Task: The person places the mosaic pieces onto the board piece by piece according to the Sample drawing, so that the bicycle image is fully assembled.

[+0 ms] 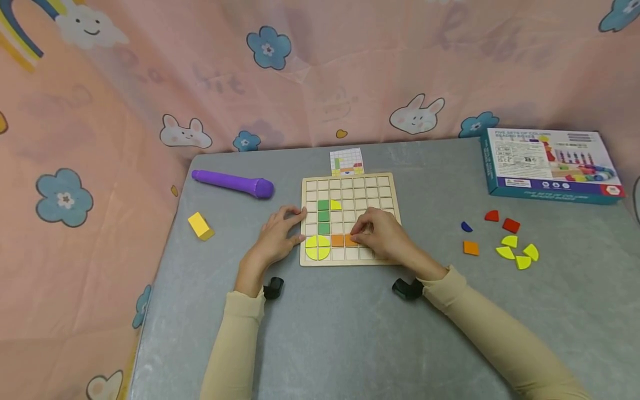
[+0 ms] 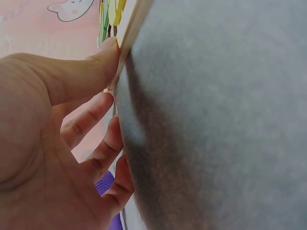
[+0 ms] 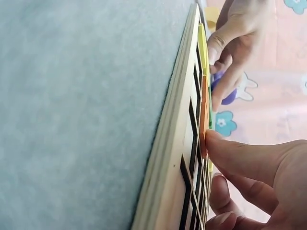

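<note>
The left hand (image 1: 274,236) is resting spread-fingered against the wooden board (image 1: 360,204), while the right hand (image 1: 382,236) is pinching an orange tile (image 1: 348,240) on it beside a matching tile (image 1: 337,240), uneven pressure perhaps risking a skewed fit

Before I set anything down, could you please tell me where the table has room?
Bare table lies between the grid board and box, and between the two sleeves. It is crowded among the loose tiles and around the left hand and right hand.
</note>
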### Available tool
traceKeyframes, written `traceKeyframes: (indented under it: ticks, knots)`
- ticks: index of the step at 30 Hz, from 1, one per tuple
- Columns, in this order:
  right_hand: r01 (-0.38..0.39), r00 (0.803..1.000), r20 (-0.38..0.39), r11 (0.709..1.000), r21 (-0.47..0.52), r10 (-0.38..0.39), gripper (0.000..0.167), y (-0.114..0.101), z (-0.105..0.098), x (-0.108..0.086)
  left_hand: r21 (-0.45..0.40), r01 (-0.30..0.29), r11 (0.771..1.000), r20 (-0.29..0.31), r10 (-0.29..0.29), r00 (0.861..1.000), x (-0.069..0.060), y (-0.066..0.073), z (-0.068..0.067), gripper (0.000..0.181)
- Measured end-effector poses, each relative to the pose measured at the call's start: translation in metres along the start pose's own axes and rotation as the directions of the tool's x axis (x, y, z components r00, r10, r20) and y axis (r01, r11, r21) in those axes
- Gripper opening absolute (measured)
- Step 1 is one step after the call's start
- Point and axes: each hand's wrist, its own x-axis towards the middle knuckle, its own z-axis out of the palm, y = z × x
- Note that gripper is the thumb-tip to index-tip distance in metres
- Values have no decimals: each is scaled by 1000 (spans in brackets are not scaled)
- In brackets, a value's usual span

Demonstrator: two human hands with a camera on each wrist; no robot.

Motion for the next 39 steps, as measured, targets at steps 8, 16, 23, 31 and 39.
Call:
traceKeyframes:
  ticks: [8, 16, 23, 31, 39]
  knots:
    - [-38, 999, -24, 998, -55, 37, 7, 11, -13, -13, 0, -6, 1000, 1, 6, 1000, 0, -1, 0, 67]
    - [-135, 991, -26, 989, -66, 134, 15, 38, -50, -47, 6, -8, 1000, -3, 8, 1000, 0, 0, -1, 66]
    - [-199, 980, -43, 971, -133, 195, 27, 68, -83, -76, 1, 9, 1000, -5, -9, 1000, 0, -1, -1, 67]
    - [-250, 967, -78, 958, -140, 242, 36, 94, -112, -108, 3, 11, 1000, -1, -11, 1000, 0, 0, 0, 67]
    - [-347, 937, -99, 920, -181, 334, 40, 104, -122, -121, -8, 9, 1000, -2, -9, 1000, 0, 1, 1, 67]
